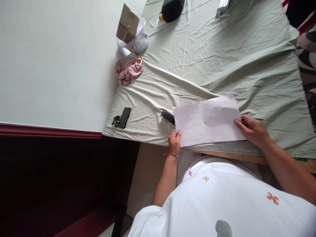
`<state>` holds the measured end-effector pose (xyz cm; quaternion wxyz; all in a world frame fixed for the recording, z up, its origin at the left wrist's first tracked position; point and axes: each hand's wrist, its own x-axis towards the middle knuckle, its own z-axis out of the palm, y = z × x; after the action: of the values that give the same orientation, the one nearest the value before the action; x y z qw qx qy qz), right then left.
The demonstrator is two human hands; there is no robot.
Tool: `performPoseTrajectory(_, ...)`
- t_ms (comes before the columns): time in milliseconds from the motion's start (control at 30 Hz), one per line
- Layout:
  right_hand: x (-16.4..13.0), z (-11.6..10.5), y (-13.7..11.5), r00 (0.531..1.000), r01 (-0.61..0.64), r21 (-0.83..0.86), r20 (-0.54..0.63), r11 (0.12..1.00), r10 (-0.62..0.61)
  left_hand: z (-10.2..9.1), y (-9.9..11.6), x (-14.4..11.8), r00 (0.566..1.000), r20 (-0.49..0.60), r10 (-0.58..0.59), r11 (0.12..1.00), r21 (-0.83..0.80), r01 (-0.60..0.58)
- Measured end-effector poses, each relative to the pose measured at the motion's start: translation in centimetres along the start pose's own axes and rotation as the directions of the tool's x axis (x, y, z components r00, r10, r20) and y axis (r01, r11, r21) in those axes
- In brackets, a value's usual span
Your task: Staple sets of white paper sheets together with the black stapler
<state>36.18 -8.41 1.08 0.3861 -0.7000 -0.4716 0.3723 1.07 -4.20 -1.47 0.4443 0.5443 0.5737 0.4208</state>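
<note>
white paper (207, 120) gripped at both short edges by left hand (174, 141) and right hand (251, 130), over the table's near edge.

A table (271, 159) stood against a plain white wall (54, 59), draped in a creased pale green cloth (222, 52). A dark red rail (49, 130) ran below the wall. Light was soft and even.

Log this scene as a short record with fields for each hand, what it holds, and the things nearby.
left hand: grips the near left corner of the sheet of paper
right hand: holds the paper's right edge
paper: white, creased, lying on the green cloth
beside paper: black object, partly under its left edge
far left: black clip, pink fabric
</note>
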Motion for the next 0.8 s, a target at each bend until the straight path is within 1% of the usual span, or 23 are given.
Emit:
performPoseTrajectory(67,-0.2,0.4,0.7,0.996,0.033,-0.093,-0.075,0.995,-0.040,0.0,0.1,-0.1,1.000,-0.017,0.001,1.000,0.017,-0.001)
performPoseTrajectory(100,-0.4,0.5,1.1,0.993,0.032,-0.095,-0.106,0.995,-0.042,0.0,0.1,-0.2,1.000,-0.022,0.002,1.000,0.022,-0.001)
performPoseTrajectory(167,-0.6,0.7,1.7,0.990,0.019,-0.024,-0.139,1.000,-0.023,0.0,0.0,-0.1,1.000,-0.024,0.007,1.000,0.029,-0.007)
performPoseTrajectory(233,-0.7,0.8,2.1,0.991,0.014,0.083,-0.131,0.996,-0.003,0.0,-0.1,-0.1,1.000,-0.023,0.012,0.999,0.037,-0.011)
performPoseTrajectory(300,-0.6,0.8,2.2,0.993,0.019,0.130,-0.116,0.991,-0.004,0.1,-0.2,-0.1,1.000,-0.024,0.009,0.999,0.034,-0.009)
performPoseTrajectory(433,-0.5,0.7,1.7,0.986,0.013,0.109,-0.164,0.994,0.005,-0.1,-0.2,-0.2,1.000,0.004,-0.001,0.998,-0.061,0.001)
performPoseTrajectory(533,-0.6,0.7,1.4,0.983,-0.007,0.141,-0.179,0.990,0.033,-0.5,-0.1,-0.3,0.999,0.032,-0.014,0.989,-0.150,0.018)
performPoseTrajectory(600,-0.6,0.7,1.3,0.982,-0.010,0.149,-0.187,0.989,0.038,-0.6,0.0,-0.3,0.999,0.034,-0.024,0.984,-0.173,0.029)
performPoseTrajectory(700,-0.7,0.7,1.4,0.976,-0.002,0.104,-0.215,0.995,0.024,-0.4,0.0,-0.1,0.999,0.024,-0.033,0.991,-0.125,0.036)
performPoseTrajectory(800,-0.6,0.7,1.7,0.971,0.001,0.027,-0.240,1.000,0.006,-0.2,0.1,0.1,0.999,-0.031,-0.034,0.998,-0.049,0.032)
